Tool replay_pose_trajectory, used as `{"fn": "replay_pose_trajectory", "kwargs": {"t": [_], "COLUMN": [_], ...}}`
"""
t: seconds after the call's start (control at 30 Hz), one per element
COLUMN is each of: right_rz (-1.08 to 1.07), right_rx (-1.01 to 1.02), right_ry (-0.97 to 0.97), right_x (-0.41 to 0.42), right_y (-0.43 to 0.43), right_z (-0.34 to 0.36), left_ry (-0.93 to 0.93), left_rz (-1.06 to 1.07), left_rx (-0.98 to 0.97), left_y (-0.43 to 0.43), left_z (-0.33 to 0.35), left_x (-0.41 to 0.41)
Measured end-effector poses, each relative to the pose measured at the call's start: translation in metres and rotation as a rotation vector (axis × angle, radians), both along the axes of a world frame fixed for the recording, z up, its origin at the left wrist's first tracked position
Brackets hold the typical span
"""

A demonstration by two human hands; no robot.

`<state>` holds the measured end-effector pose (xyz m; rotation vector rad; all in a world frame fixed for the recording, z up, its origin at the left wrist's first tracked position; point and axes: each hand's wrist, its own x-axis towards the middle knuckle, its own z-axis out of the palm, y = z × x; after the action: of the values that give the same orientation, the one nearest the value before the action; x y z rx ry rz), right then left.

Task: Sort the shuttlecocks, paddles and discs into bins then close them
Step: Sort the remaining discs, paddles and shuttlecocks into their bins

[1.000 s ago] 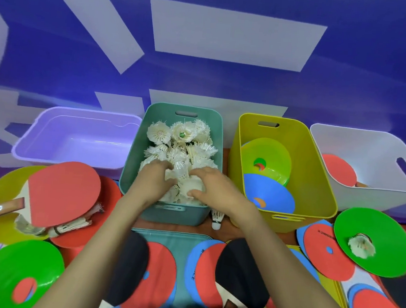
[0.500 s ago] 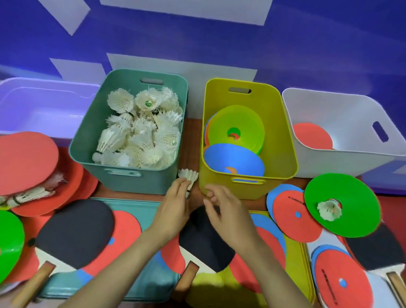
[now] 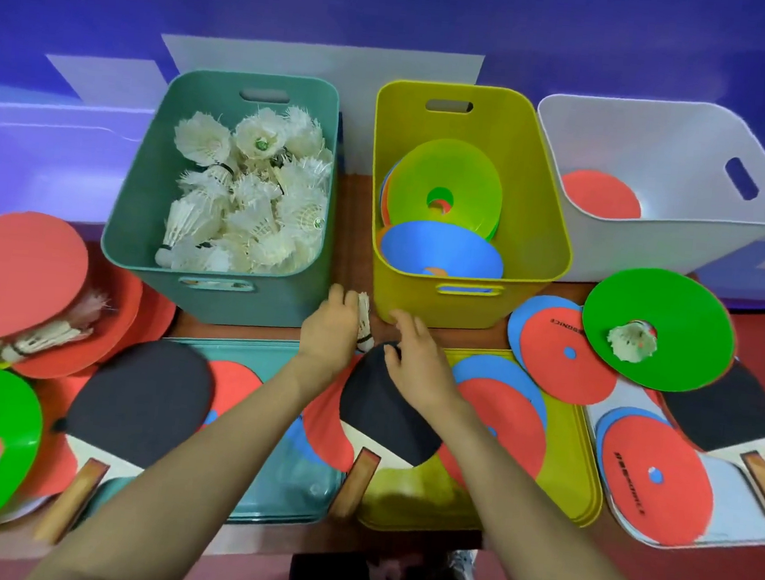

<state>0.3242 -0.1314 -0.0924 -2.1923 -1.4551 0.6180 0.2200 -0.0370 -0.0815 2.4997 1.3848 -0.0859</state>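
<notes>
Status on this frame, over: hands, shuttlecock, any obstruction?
Left hand grips loose shuttlecock between teal bin and yellow bin. Right hand open over black paddle. Teal bin uncovered, nothing blocking.

Shuttlecock bin at the back of the desk, disc bin just right of it, loose shuttlecock between them against the left hand, right hand over a paddle lying on lids in front.
</notes>
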Motion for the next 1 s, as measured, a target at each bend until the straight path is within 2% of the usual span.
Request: {"fn": "replay_pose_trajectory", "kwargs": {"t": [0.07, 0.13, 0.23, 0.33, 0.43, 0.53, 0.63, 0.8, 0.9, 1.0], "right_rz": [0.02, 0.053, -0.016, -0.039, -0.025, -0.041, -0.056, -0.205, -0.326, -0.328], "right_rx": [0.053, 0.125, 0.26, 0.31, 0.321, 0.3, 0.307, 0.253, 0.135, -0.017], "right_ry": [0.062, 0.134, 0.275, 0.334, 0.346, 0.348, 0.334, 0.121, -0.003, -0.025], "right_x": [-0.004, -0.009, -0.006, 0.014, 0.046, 0.088, 0.135, 0.231, 0.282, 0.308], "right_y": [-0.001, -0.005, -0.014, -0.035, -0.068, -0.104, -0.133, -0.158, -0.158, -0.146], "right_z": [0.001, 0.004, 0.011, 0.021, 0.035, 0.045, 0.046, 0.038, 0.02, 0.006], "left_ry": [-0.047, -0.195, -0.401, -0.53, -0.583, -0.623, -0.683, -0.602, -0.534, -0.473], "left_rz": [-0.005, -0.039, -0.146, -0.101, -0.156, -0.196, -0.22, -0.187, -0.153, -0.112], "left_rx": [0.039, 0.111, 0.214, 0.18, 0.089, -0.093, -0.106, -0.075, -0.071, -0.077], "left_y": [-0.006, -0.015, -0.042, -0.061, -0.084, -0.116, -0.141, -0.164, -0.171, -0.178], "left_z": [0.008, 0.016, 0.023, 0.028, 0.031, 0.032, 0.035, 0.031, 0.023, 0.018], "left_x": [-0.011, -0.021, -0.023, -0.013, 0.013, 0.055, 0.111, 0.193, 0.225, 0.246]}}
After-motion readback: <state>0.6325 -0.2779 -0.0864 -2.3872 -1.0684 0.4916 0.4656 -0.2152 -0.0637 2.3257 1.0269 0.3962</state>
